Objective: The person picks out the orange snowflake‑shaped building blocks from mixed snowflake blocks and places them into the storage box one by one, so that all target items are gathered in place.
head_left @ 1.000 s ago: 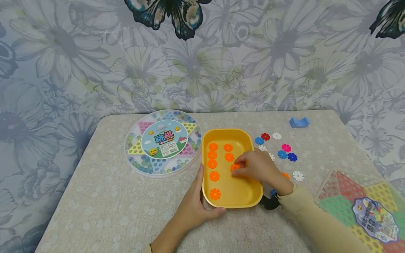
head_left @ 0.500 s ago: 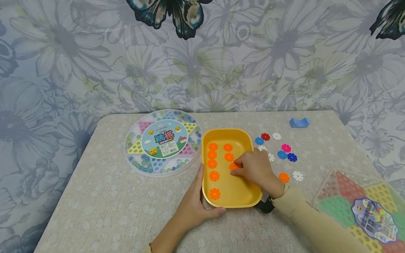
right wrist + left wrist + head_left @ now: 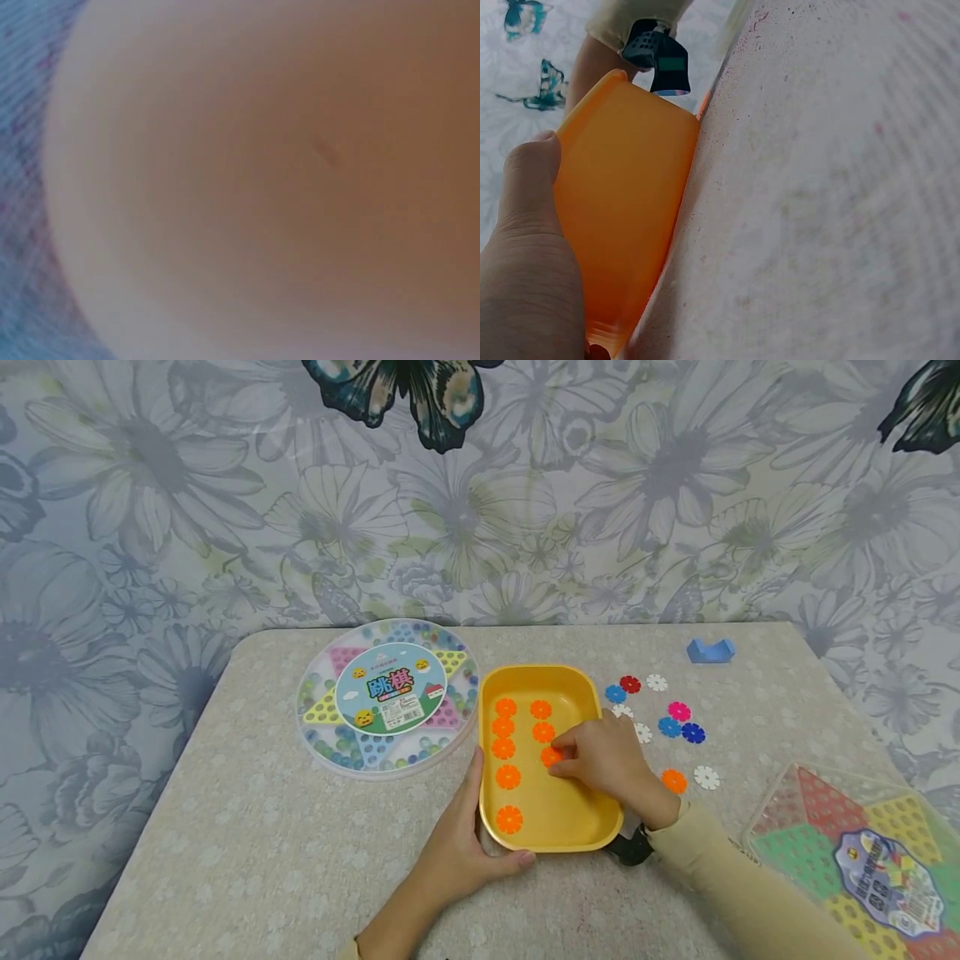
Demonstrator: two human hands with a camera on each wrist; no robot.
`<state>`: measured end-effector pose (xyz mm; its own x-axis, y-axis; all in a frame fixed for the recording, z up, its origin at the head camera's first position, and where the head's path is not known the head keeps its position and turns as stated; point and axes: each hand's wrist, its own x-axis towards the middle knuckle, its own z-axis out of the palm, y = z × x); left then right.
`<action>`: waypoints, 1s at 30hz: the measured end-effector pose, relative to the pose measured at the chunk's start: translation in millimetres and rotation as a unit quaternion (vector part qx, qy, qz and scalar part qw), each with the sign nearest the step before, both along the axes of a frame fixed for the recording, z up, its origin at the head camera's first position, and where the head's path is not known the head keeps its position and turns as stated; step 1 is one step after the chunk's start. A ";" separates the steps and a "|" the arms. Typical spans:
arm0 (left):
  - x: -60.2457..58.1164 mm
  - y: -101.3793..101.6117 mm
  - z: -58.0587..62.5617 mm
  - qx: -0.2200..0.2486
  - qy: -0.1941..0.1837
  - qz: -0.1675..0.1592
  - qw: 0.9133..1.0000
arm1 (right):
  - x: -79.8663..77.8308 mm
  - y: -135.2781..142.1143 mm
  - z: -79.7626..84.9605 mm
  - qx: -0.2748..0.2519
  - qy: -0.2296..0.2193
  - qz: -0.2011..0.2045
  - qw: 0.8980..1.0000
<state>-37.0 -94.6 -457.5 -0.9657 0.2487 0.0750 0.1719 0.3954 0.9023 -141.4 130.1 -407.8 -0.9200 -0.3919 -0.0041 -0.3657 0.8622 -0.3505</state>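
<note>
A yellow plastic tray (image 3: pixel 577 810) lies in the middle of the table. Inside it, orange flower-shaped discs (image 3: pixel 508 777) form a left column of several and a shorter column to its right. My left hand (image 3: pixel 468 843) holds the tray's near left corner, thumb at the near rim and fingers along the left wall; the left wrist view shows the thumb against the tray's outside (image 3: pixel 626 187). My right hand (image 3: pixel 611 760) reaches over the right rim and pinches an orange flower disc (image 3: pixel 550 756) at the lower end of the shorter column. Blurred skin fills most of the right wrist view.
Loose flower discs, including a white one (image 3: pixel 707 777) and an orange one (image 3: pixel 673 781), lie right of the tray. A round marble game box (image 3: pixel 390 693) is at left, a clear-lidded box (image 3: pixel 847 852) at near right. A blue block (image 3: pixel 710 651) sits at the back.
My right hand has shifted slightly left inside the tray, bringing the pinched orange disc closer in line with the two above it. The left hand and tray stay in place.
</note>
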 end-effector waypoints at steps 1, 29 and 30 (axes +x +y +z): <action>-0.1 0.1 0.2 -0.001 0.000 0.000 1.000 | -0.1 0.4 -0.1 -0.003 -0.001 0.000 1.000; 0.1 1.0 0.9 0.016 0.023 -0.006 1.000 | 14.6 66.3 46.2 -0.093 0.015 -0.098 0.991; 0.3 0.9 0.9 0.015 0.022 -0.005 1.000 | 15.5 72.2 45.9 -0.087 0.005 -0.103 0.991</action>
